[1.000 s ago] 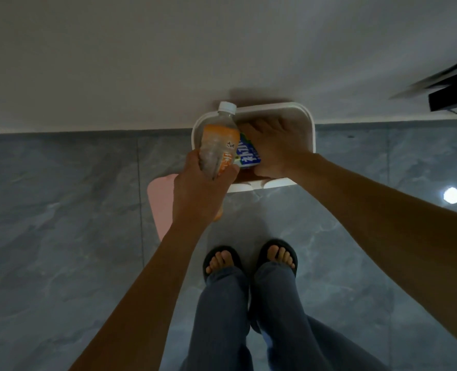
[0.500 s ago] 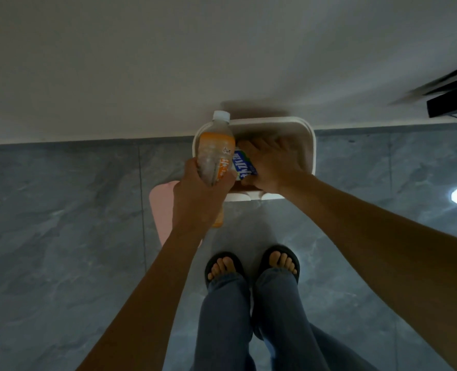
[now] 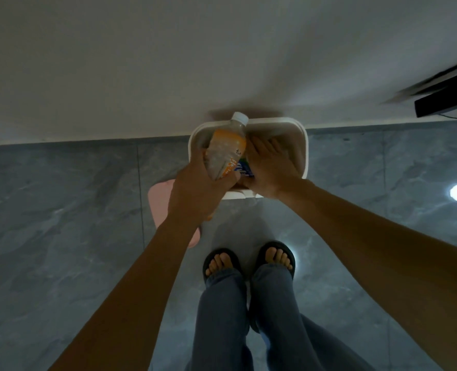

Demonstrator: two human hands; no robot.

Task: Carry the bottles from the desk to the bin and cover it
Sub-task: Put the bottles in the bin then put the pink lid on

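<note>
Both hands over bin (image 3: 305, 145): left hand (image 3: 195, 195) grips orange bottle (image 3: 226, 151)

The left hand (image 3: 198, 195) grips an orange bottle (image 3: 226, 151) over the white bin (image 3: 303, 145). The right hand (image 3: 269, 167) reaches inside, apparently on a blue-labelled bottle (image 3: 244, 167). A pink lid (image 3: 159, 199) lies beside.

Clear plastic bottles with orange label and white cap (image 3: 226, 152): one
Bottles with blue-and-white label (image 3: 244, 167): one, mostly hidden
White rounded-rectangle plastic bins (image 3: 303, 145): one
Flat pink plastic lids (image 3: 159, 202): one, left of the bin
Bare hands: two, left hand (image 3: 198, 195) and right hand (image 3: 271, 167)
Black sandals (image 3: 220, 263): two
</note>
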